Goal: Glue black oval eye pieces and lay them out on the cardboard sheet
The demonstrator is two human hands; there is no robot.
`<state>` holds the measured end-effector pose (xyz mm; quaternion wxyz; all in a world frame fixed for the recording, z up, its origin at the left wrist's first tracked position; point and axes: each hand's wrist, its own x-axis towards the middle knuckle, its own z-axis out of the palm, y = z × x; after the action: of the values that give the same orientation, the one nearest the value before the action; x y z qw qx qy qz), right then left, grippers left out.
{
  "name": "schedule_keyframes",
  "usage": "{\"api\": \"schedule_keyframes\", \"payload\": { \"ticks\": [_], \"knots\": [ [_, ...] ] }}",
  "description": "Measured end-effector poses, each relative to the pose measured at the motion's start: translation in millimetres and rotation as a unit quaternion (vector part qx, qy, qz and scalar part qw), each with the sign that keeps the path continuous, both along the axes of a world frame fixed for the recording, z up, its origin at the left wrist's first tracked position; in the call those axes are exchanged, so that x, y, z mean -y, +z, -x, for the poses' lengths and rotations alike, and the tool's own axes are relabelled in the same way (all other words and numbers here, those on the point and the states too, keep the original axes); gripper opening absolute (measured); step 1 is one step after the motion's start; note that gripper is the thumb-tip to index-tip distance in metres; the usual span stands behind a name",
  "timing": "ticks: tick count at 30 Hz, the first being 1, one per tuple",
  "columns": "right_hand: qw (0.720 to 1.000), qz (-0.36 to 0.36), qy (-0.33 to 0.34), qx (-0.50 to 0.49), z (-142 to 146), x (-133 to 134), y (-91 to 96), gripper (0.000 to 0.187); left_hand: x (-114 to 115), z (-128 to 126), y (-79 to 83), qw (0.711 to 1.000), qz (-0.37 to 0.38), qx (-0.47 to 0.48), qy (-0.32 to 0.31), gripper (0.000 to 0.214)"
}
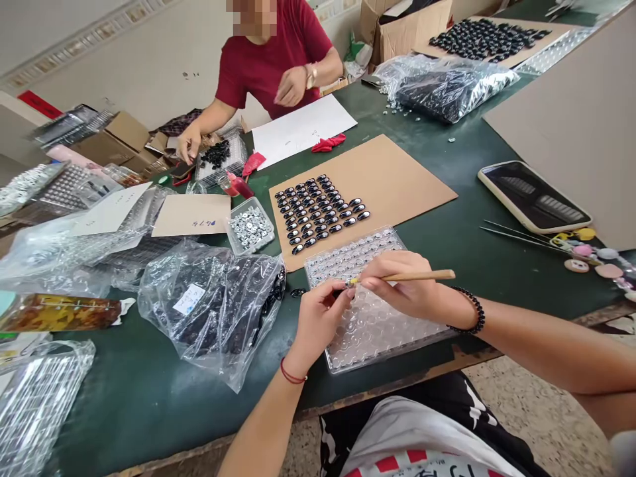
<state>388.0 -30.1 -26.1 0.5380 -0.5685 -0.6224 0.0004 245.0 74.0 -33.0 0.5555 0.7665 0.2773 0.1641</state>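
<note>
My left hand pinches a small black oval piece between thumb and fingers, mostly hidden by the fingertips. In my right hand is a thin wooden stick with a yellowish tip, which meets the small piece. Both hands are over a clear plastic tray with round pockets; shiny discs sit in its far rows. Beyond it, a brown board carries rows of black oval pieces with silvery centres. One loose black piece lies left of the tray.
A clear box of silvery discs stands beside a plastic bag of black pieces. To the right lie a phone and tweezers. Across the green table, a person in a red shirt reaches toward a tray of black pieces.
</note>
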Motion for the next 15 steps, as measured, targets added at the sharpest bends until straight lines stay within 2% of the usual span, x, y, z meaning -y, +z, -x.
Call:
{"api": "schedule_keyframes", "payload": {
  "ticks": [3,8,15],
  "knots": [
    [0.999,0.016,0.003,0.046,0,-1,-1.2,0.021,-1,0,-0.6,0.999,-0.043,-0.023,0.015,0.013],
    [0.993,0.014,0.009,0.119,0,-4,-12.2,0.014,-3,0,0.8,0.997,-0.033,-0.062,0.022,0.026],
    [0.992,0.027,0.001,0.120,0,-4,-19.1,0.014,-2,0,2.9,0.996,-0.051,-0.073,0.007,0.029]
  ]
}}
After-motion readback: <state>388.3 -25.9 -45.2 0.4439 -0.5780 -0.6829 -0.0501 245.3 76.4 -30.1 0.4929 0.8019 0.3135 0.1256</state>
